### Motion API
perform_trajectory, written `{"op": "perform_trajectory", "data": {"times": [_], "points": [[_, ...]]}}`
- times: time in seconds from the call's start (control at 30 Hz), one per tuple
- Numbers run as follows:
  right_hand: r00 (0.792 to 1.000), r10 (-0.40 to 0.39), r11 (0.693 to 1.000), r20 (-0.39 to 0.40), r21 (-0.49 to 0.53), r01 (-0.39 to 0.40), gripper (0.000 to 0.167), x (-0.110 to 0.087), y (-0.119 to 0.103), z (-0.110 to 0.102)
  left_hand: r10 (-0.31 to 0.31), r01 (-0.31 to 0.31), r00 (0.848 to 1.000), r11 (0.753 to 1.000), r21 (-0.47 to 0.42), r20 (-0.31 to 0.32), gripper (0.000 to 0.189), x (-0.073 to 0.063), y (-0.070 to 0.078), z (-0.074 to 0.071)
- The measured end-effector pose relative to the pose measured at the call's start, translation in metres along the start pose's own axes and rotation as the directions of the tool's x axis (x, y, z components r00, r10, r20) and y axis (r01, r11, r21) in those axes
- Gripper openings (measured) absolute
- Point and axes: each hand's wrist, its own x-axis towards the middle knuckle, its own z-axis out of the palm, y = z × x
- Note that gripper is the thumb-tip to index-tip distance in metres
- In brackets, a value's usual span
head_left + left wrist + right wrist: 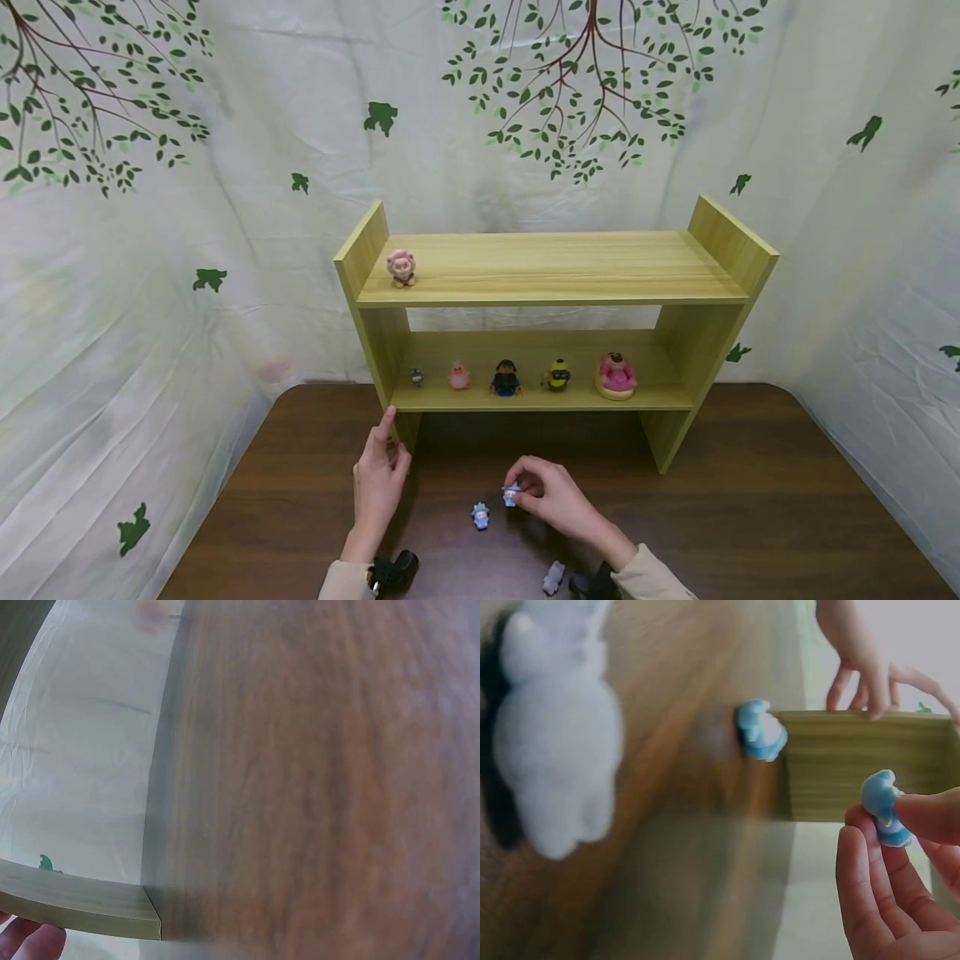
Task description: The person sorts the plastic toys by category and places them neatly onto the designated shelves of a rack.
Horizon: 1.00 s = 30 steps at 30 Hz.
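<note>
My right hand (558, 500) pinches a small blue-and-white figurine (885, 808) between thumb and fingers, close over the table in front of the shelf. A similar blue figurine (480, 516) stands on the table just left of that hand. Near my right wrist lies a pale grey figurine (554, 577), large and blurred in the right wrist view. My left hand (378, 483) is at the front left of the wooden shelf (555, 408), index finger extended along its edge. In the left wrist view, fingertips (45, 943) touch the side panel.
On the middle board stand a small grey figurine (416, 377), a pink one (459, 376), a dark-haired one (506, 379), a yellow one (557, 376) and a pink bear-like one (617, 377). A pink figurine (402, 267) is on the top board. Behind the brown table (780, 483) hangs leaf-printed cloth.
</note>
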Motion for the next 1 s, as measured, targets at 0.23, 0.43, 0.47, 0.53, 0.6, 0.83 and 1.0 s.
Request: {"op": "perform_trajectory", "data": {"times": [0.23, 0.43, 0.47, 0.53, 0.6, 0.83, 1.0], "points": [[1.000, -0.014, 0.999, 0.001, 0.040, 0.014, 0.013, -0.001, -0.012, -0.006, -0.001, 0.001, 1.000, 1.000, -0.004, -0.008, 0.082, 0.000, 0.002, -0.002], [1.000, -0.005, 0.999, 0.017, 0.054, 0.004, 0.013, -0.003, -0.028, -0.008, -0.016, 0.016, 1.000, 1.000, -0.023, 0.007, 0.080, 0.001, 0.003, -0.004], [1.000, -0.010, 0.998, 0.020, 0.058, 0.009, 0.012, -0.004, -0.033, -0.009, -0.017, 0.017, 1.000, 1.000, -0.026, 0.009, 0.080, 0.002, 0.003, -0.005], [1.000, -0.017, 0.998, 0.026, 0.068, 0.016, 0.011, -0.005, -0.043, -0.011, -0.015, 0.015, 1.000, 0.999, -0.032, 0.013, 0.081, 0.002, 0.003, -0.004], [0.999, -0.025, 0.997, 0.032, 0.075, 0.023, 0.010, -0.007, -0.052, -0.012, -0.008, 0.008, 1.000, 0.999, -0.031, 0.008, 0.082, 0.003, 0.004, -0.004], [0.997, -0.069, 0.994, 0.022, 0.083, 0.067, 0.011, -0.008, -0.061, -0.013, 0.007, -0.008, 1.000, 0.999, -0.032, -0.020, 0.080, 0.005, 0.005, -0.004], [0.997, -0.067, 0.994, 0.026, 0.086, 0.064, 0.010, -0.009, -0.062, -0.013, 0.034, -0.034, 0.999, 0.999, -0.012, -0.027, 0.080, 0.005, 0.007, -0.005]]}}
